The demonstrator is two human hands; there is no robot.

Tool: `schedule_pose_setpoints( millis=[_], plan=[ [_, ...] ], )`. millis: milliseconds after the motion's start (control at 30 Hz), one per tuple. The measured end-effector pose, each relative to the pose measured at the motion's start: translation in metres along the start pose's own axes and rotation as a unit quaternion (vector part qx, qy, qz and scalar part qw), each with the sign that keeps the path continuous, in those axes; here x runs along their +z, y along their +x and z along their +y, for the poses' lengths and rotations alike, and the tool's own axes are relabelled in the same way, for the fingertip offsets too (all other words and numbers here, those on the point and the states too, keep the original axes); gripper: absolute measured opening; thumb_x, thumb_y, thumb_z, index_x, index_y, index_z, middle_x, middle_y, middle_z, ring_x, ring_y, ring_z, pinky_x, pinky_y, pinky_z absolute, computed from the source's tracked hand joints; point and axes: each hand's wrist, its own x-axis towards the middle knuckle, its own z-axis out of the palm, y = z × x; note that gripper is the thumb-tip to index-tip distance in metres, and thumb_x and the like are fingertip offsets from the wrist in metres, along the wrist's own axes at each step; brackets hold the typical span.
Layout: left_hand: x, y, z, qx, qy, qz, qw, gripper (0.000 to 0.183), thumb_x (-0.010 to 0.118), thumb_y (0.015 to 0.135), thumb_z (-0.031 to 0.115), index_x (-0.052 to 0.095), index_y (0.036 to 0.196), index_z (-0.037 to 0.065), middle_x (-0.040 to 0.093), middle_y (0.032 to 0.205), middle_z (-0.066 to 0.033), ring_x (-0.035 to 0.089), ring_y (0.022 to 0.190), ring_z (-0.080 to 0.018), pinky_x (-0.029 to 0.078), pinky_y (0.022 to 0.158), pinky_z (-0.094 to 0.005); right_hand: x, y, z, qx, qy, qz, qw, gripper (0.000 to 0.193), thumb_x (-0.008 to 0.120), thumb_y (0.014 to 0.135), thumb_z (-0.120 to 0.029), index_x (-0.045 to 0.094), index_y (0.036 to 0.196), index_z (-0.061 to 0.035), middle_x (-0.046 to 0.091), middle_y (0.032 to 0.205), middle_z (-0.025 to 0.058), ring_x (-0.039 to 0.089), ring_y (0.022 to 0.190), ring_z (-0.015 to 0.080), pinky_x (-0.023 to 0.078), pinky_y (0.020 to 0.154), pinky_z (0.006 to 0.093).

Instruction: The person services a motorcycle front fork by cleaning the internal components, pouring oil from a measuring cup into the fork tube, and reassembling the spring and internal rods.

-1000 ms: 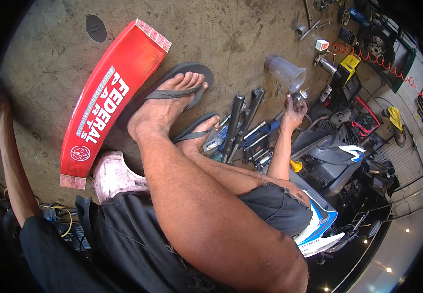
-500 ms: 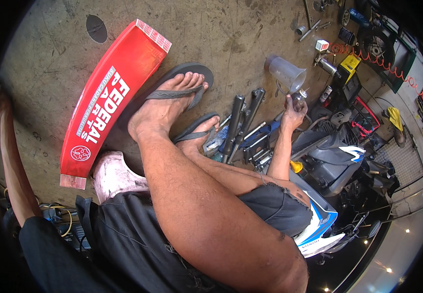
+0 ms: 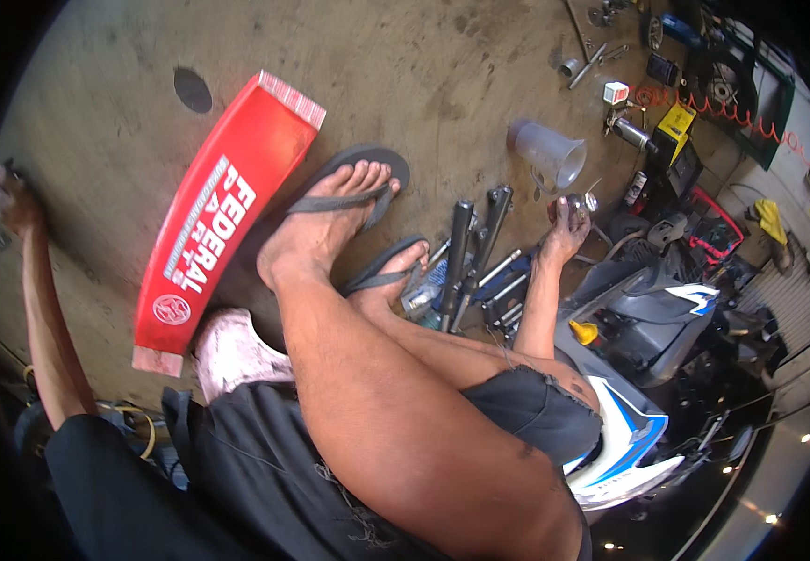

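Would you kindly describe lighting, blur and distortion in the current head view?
In the head view, small lights glare at lower right; the left hand is dim and soft near the edge; print on the red package looks slightly smeared; edges bend toward the black fisheye rim.

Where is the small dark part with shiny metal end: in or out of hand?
In: the bare right hand holds the dark part, its shiny end showing past the grip.

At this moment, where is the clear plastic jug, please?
In the head view, the clear plastic jug is on the floor, right of centre in the upper half, just above the right hand and lower left of the small white-and-red box.
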Motion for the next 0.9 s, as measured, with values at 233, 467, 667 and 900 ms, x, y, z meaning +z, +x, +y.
schedule_pose_setpoints(
  millis=[233, 467, 667, 900],
  plan=[
    [-0.07, 0.031, 0.106, -0.309, -0.243, -0.125, 0.911, 0.062, 0.043, 0.097, 0.058, 0.06, 0.121, 0.004, 0.067, 0.1, -0.0156, 0.063, 0.091, -0.0311, 0.047, 0.081, -0.0433, 0.015, -0.056, 0.002, -0.019, -0.006, -0.078, 0.997, 0.057, 0.082, 0.081, -0.021, 0.046, 0.119, 0.0028, 0.055, 0.103, 0.012, 0.054, 0.092, 0.0224, 0.048, 0.08, 0.0362],
    [-0.176, 0.053, 0.282, -0.11, -0.658, -0.098, 0.738, 0.027, 0.055, 0.101, 0.022, 0.054, 0.117, 0.0, 0.058, 0.103, -0.0061, 0.054, 0.097, -0.0195, 0.045, 0.09, -0.0335, 0.06, -0.103, 0.001, -0.08, -0.071, -0.183, 0.977, 0.06, 0.084, 0.075, -0.016, 0.05, 0.122, -0.0006, 0.061, 0.114, 0.0117, 0.06, 0.102, 0.0226, 0.051, 0.088, 0.0347],
    [-0.347, 0.013, 0.522, 0.35, -0.644, -0.297, 0.612, 0.046, 0.082, 0.073, 0.016, 0.064, 0.115, 0.012, 0.056, 0.109, -0.0133, 0.055, 0.104, -0.0349, 0.046, 0.091, -0.0422, 0.107, -0.121, 0.019, -0.111, -0.002, -0.186, 0.976, 0.063, 0.086, 0.068, -0.012, 0.055, 0.123, -0.0052, 0.062, 0.12, 0.0135, 0.061, 0.11, 0.0298, 0.05, 0.095, 0.0378],
    [-0.361, -0.019, 0.595, 0.433, -0.582, -0.277, 0.63, 0.039, 0.074, 0.076, 0.014, 0.061, 0.113, 0.008, 0.056, 0.107, -0.0149, 0.054, 0.101, -0.0365, 0.044, 0.089, -0.0444, 0.122, -0.128, 0.038, -0.1, 0.075, -0.162, 0.979, 0.064, 0.079, 0.067, -0.005, 0.054, 0.126, -0.0055, 0.061, 0.119, 0.0153, 0.061, 0.108, 0.0324, 0.051, 0.09, 0.0393]
  ],
)
